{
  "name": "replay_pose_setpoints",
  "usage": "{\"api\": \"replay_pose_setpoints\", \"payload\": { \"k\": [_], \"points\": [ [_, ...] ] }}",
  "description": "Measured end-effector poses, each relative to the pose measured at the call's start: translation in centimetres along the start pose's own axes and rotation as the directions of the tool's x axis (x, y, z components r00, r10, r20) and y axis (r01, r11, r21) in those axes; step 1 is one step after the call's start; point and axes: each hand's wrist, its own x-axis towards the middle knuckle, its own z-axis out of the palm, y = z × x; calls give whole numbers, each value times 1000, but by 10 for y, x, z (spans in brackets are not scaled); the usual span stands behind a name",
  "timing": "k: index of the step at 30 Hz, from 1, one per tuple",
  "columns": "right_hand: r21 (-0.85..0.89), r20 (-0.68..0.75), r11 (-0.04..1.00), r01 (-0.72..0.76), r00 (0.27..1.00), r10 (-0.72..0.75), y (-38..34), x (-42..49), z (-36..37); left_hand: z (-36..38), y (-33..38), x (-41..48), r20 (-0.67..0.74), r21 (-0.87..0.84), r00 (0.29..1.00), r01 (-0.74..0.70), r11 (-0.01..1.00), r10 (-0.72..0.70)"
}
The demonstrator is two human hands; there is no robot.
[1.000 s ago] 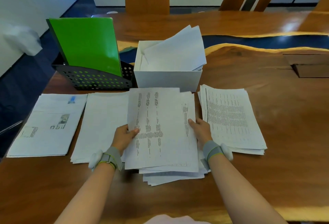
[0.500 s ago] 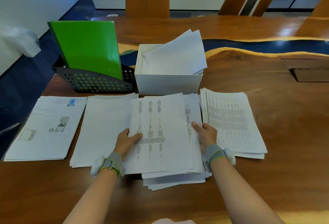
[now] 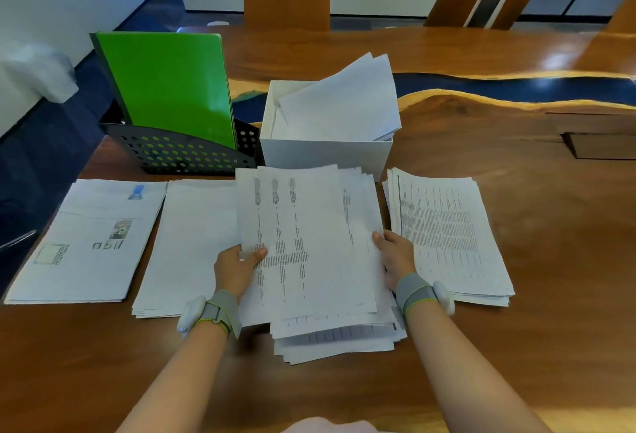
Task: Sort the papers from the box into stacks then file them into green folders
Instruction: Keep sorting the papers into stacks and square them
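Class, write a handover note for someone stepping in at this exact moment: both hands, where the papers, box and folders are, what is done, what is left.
Left hand grips the left edge of a sheaf of sheets; right hand grips its right edge, above the middle pile.
Three more stacks lie on the table: far-left stack, second stack, right stack.
White box holds unsorted papers; green folders stand in the black rack.
Done: four piles begun. Left: empty the box, file everything.
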Motion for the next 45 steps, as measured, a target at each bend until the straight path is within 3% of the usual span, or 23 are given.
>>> {"api": "replay_pose_setpoints", "payload": {
  "k": [8, 11, 15, 19, 24, 28, 32, 39, 45],
  "points": [
    [36, -97, 999, -15, 995, 18, -1, 8, -11, -28, -1, 13, -79, -77, 996, 38, 996, -44],
    [89, -76, 996, -25, 997, 31, 0, 6, -10, -22, 4, 8, 13, -194, 991, 134, 972, -134],
    [173, -30, 983, -59, 997, 66, -5, 0, -6, -6, 8, -4, 256, -279, 948, 257, 925, -186],
    [214, 6, 975, -57, 998, 57, -6, -1, -5, 8, 6, -10, 320, -301, 930, 283, 911, -183],
    [87, 7, 996, -20, 1000, 20, -2, -1, -6, 13, 4, -7, 260, -222, 954, 210, 952, -150],
    [-33, -6, 999, -7, 1000, 7, 4, 7, -10, 2, 2, 5, 50, -30, 994, 101, 994, -99],
    [-138, -15, 990, 4, 1000, -7, 9, 14, -14, -17, -6, 17, -61, 40, 992, 117, 992, -115],
    [-219, 87, 975, -38, 994, 58, 17, 7, -4, -7, -8, 6, 90, 36, 980, 177, 984, -179],
    [-227, 260, 972, 67, 966, -6, 16, 0, 1, 17, -4, -6, 206, 65, 963, 166, 984, -176]
  ]
}}
